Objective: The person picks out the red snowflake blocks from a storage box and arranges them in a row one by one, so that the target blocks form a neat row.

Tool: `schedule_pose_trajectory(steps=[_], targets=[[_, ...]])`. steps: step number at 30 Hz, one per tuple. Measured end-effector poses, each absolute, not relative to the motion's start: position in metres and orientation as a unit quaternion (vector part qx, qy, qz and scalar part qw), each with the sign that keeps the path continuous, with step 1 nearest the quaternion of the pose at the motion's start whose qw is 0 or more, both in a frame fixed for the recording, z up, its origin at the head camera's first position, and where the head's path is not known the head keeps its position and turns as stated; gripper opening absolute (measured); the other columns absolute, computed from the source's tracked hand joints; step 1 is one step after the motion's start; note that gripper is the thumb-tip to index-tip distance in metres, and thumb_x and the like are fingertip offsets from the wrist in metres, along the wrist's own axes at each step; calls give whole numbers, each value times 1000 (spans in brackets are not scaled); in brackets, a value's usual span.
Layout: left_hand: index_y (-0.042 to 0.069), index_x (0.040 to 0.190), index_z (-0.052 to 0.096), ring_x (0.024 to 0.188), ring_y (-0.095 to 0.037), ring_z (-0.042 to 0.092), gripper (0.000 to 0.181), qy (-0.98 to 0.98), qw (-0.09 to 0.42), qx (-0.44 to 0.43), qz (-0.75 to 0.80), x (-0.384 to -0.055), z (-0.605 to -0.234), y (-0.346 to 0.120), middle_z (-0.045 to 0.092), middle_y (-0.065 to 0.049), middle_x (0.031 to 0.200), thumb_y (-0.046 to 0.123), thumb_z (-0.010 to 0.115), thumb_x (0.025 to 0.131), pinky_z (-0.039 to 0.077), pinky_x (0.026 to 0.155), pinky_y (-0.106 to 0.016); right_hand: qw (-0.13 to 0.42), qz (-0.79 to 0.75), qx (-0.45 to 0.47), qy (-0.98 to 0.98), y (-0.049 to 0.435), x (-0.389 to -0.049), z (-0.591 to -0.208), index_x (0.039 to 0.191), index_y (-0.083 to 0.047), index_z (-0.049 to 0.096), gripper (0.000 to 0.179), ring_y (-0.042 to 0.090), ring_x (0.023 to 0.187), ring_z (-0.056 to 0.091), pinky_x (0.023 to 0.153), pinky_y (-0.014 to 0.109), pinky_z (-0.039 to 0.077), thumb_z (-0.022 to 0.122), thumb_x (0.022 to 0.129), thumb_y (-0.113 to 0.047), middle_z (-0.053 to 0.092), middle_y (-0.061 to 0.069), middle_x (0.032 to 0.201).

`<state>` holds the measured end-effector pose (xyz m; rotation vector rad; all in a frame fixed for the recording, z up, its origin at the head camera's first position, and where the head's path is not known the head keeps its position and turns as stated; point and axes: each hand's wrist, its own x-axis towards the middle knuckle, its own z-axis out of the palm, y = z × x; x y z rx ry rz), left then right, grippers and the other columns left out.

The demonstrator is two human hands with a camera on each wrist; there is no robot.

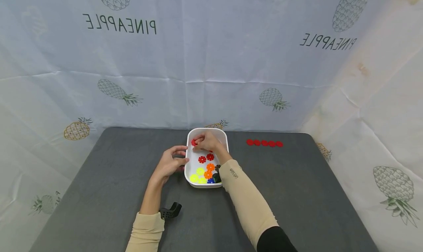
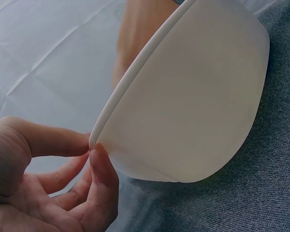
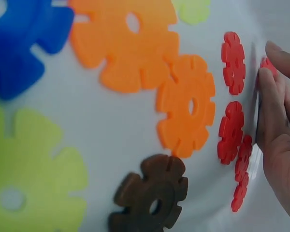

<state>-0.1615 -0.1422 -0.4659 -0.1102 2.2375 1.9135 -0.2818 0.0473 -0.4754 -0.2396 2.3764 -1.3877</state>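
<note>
A white tray with rounded corners holds flat notched plastic flower discs. My left hand is at its left side; in the left wrist view the thumb and a finger pinch the tray's rim. My right hand reaches into the tray's far end. Between its thumb and fingers shows a red flower disc, mostly hidden by the fingers. Other red discs lie on the tray floor close beside that hand. Nearer me in the tray are orange discs and yellow-green discs.
A row of several red discs lies on the grey table to the right of the tray. A blue disc and dark discs sit in the tray's near right corner. A pineapple-print curtain hangs behind the table.
</note>
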Motion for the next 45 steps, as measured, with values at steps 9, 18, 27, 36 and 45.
schedule_pose_trajectory(steps=[9,18,27,36,45], targets=[[3,149,59,83,-18,67,52,757,96,-37,645,-162,-466,-142,59,-22,130,7,72,99,60,71,-29,165,-506,-77,843,45,-279,-479,119,1,73,39,17,83,71,93,35,66,91,86,-7,77,13,104],[3,149,58,87,-22,69,52,758,95,-37,644,-159,-466,-143,59,-20,129,7,72,99,60,71,-29,148,-475,-56,866,51,-278,-474,112,-5,76,31,18,81,72,79,30,64,91,87,-16,79,11,103],[3,149,58,84,-19,68,53,754,98,-36,648,-159,-467,-142,59,-19,128,7,72,99,60,71,-30,168,-506,-48,845,46,-274,-476,109,-3,76,27,20,85,76,91,38,66,90,87,-10,79,10,101],[3,149,58,82,-18,67,53,761,97,-39,641,-161,-466,-141,59,-19,127,7,73,99,59,71,-30,170,-508,-62,842,45,-275,-478,112,0,76,30,19,84,76,93,37,66,90,87,-8,80,11,100],[4,147,60,83,-19,68,50,758,96,-37,644,-161,-466,-141,59,-19,127,6,73,99,60,71,-31,169,-488,-95,851,41,-276,-480,112,-1,75,35,13,81,67,85,25,63,93,84,-12,75,6,95]])
